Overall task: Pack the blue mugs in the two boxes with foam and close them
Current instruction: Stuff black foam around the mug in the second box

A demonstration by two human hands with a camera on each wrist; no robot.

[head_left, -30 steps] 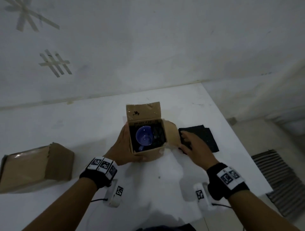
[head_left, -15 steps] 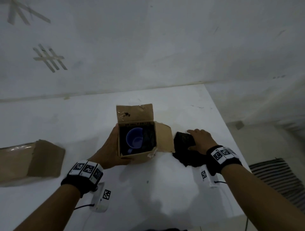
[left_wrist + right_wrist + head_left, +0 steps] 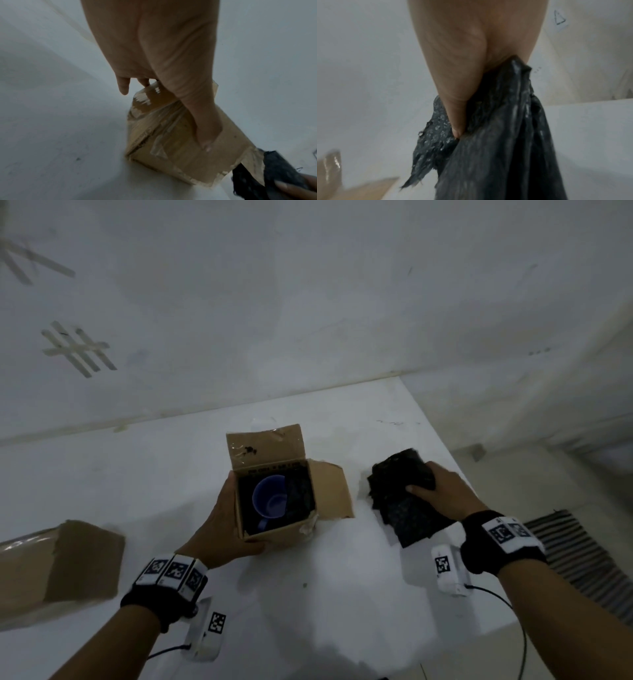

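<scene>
An open cardboard box [image 3: 274,534] stands in the middle of the white table, its flaps up at the back and out to the right. Inside it a blue mug [image 3: 270,501] sits mouth up among black foam lining. My left hand [image 3: 222,525] grips the box's left side and near corner; in the left wrist view its thumb [image 3: 204,129] presses on the box wall [image 3: 171,135]. To the right of the box my right hand [image 3: 442,491] holds black foam sheets [image 3: 400,498] lifted off the table; the right wrist view shows the foam [image 3: 496,142] pinched under my thumb.
A second cardboard box [image 3: 58,570] lies on its side at the table's left edge. The table's right edge [image 3: 455,460] drops to the floor just beyond my right hand. A wall stands behind the table.
My right hand has picked the black foam sheets up from the table beside the box and raised them. My left hand keeps its hold on the box.
</scene>
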